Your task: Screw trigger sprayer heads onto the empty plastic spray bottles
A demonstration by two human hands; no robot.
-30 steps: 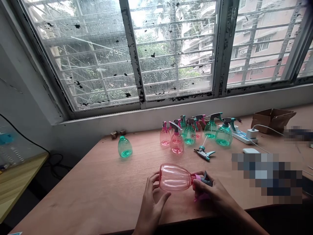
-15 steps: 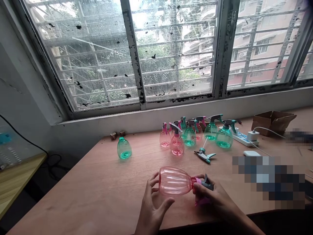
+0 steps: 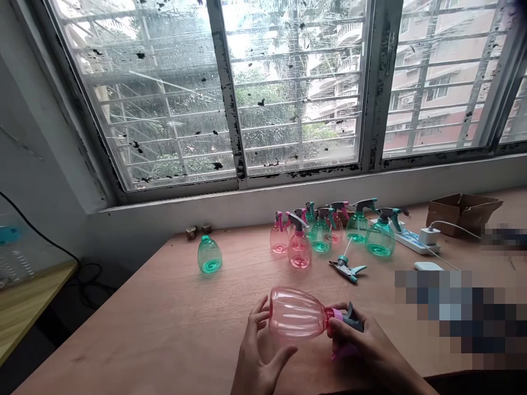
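A pink see-through spray bottle lies on its side in the air above the table, its base to the left. My right hand is closed round its neck, at the pink collar and dark grey spray head. At the base, my left hand is open, thumb spread away from the fingers; whether the fingertips touch the plastic I cannot tell. Beyond them lies a loose teal-and-grey trigger sprayer with its tube pointing up. A green bottle without a sprayer stands upright at the left.
Several pink and green spray bottles stand grouped near the wall. To their right are a white power strip with a charger, a white case and an open cardboard box. Two small brown blocks sit at the back edge. Part of the right side is pixelated.
The view has tilted slightly, so everything sits a little lower. Both hands keep nearly the same pose around the pink spray bottle.
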